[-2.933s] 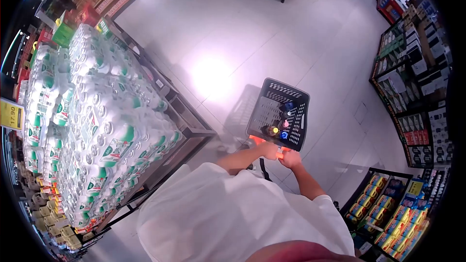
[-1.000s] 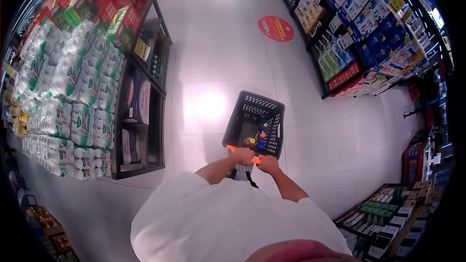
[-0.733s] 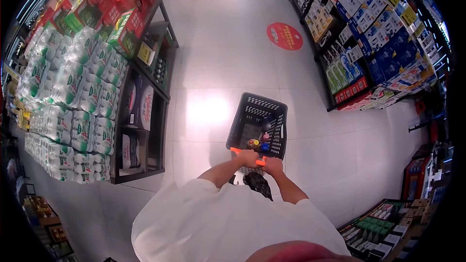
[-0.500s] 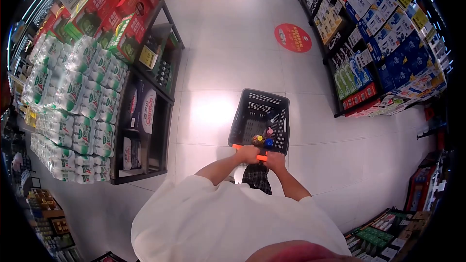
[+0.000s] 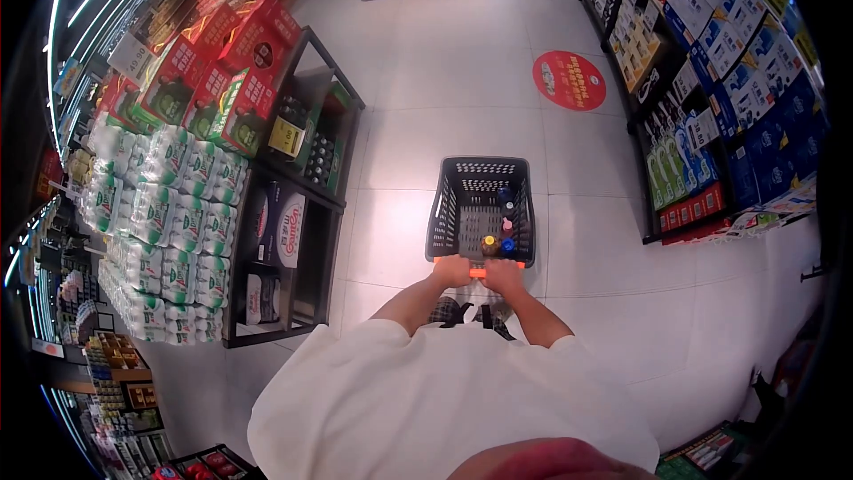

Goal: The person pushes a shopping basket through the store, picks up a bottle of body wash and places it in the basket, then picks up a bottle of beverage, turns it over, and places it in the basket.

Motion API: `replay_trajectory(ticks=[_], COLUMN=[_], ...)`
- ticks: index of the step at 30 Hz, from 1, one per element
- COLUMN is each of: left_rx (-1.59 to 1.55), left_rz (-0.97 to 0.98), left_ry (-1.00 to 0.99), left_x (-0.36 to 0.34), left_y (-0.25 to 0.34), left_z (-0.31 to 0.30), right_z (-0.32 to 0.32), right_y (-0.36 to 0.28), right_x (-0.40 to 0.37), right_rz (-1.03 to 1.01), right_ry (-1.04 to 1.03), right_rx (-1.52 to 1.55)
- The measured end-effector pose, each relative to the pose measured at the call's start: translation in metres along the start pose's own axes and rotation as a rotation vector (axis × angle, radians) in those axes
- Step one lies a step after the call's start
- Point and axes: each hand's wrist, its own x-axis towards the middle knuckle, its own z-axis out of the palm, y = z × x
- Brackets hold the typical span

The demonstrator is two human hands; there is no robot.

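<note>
Both of my hands grip the orange handle (image 5: 478, 273) of a black shopping basket (image 5: 436, 218). My left hand (image 5: 453, 270) is wrapped round the handle's left part, and my right hand (image 5: 504, 276) round its right part. Inside the basket, near the handle, stand a bottle with a yellow cap (image 5: 490, 243) and one with a blue cap (image 5: 507, 245). A pink-topped item (image 5: 507, 224) and a dark bottle (image 5: 505, 196) sit further along the basket's right side. The hands hide parts of the handle.
Left of me, a dark shelf unit (image 5: 338, 204) stands beside stacked shrink-wrapped bottle packs (image 5: 160, 222), with red gift boxes (image 5: 267, 31) above. Shelves of blue and white cartons (image 5: 711, 44) line the right. A round red floor sticker (image 5: 569, 80) lies ahead on the pale tiled floor (image 5: 426, 62).
The basket has swung from a slant to nearly straight ahead of me, with both hands still on its handle. The shelves and floor sticker appear shifted right and slightly down in view.
</note>
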Motion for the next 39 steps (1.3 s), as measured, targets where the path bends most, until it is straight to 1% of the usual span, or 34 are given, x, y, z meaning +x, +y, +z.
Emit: replay_trajectory(ticks=[1, 4, 5, 8, 9, 12, 13, 15, 16, 17, 21, 25, 27, 30, 34, 37, 39], left_rx=[-0.012, -0.045, -0.086, -0.096, -0.134, -0.170, -0.165, -0.176, -0.180, -0.176, -0.204, -0.213, -0.248, -0.266, -0.283, -0.287, -0.298], left_rz=[-0.013, -0.003, 0.028, 0.013, 0.026, 0.020, -0.011, -0.014, -0.017, -0.019, -0.005, -0.002, -0.041, -0.044, -0.056, -0.073, -0.089], left_ry=[-0.030, -0.056, -0.028, 0.018, 0.005, 0.009, -0.023, 0.003, 0.021, -0.024, -0.028, 0.065, 0.060, 0.050, 0.070, 0.155, 0.144], left_x=[0.011, 0.042, 0.050, 0.070, 0.074, 0.103, 0.110, 0.130, 0.141, 0.151, 0.186, 0.214, 0.230, 0.258, 0.291, 0.320, 0.344], left_y=[-0.001, -0.008, -0.011, -0.018, -0.017, -0.030, -0.033, -0.043, -0.046, -0.050, -0.068, -0.091, -0.099, -0.113, -0.130, -0.148, -0.161], left_z=[-0.006, -0.027, -0.035, -0.056, -0.074, -0.095, -0.107, -0.107, -0.117, -0.125, -0.157, -0.175, -0.188, -0.210, -0.246, -0.262, -0.271], right_z=[-0.005, -0.014, -0.013, -0.019, -0.024, -0.033, -0.033, -0.037, -0.040, -0.039, -0.045, -0.052, -0.056, -0.068, -0.074, -0.085, -0.084], right_y=[0.007, 0.027, 0.034, 0.049, 0.054, 0.069, 0.074, 0.086, 0.089, 0.094, 0.115, 0.124, 0.130, 0.139, 0.160, 0.165, 0.175], right_x=[0.009, 0.043, 0.055, 0.088, 0.100, 0.136, 0.148, 0.172, 0.183, 0.193, 0.244, 0.289, 0.314, 0.348, 0.398, 0.439, 0.468], right_rz=[-0.008, -0.016, -0.018, -0.026, -0.028, -0.070, -0.084, -0.121, -0.124, -0.122, -0.178, -0.222, -0.251, -0.178, -0.211, -0.215, -0.241], right_ry=[0.004, -0.077, -0.070, -0.116, -0.133, -0.089, -0.082, -0.067, -0.055, -0.057, -0.110, -0.052, -0.030, -0.056, -0.027, -0.027, -0.015], right_rx=[0.025, 0.004, -0.005, 0.012, 0.016, -0.006, -0.002, -0.009, -0.081, -0.102, -0.087, -0.113, -0.100, -0.135, -0.102, -0.099, -0.108])
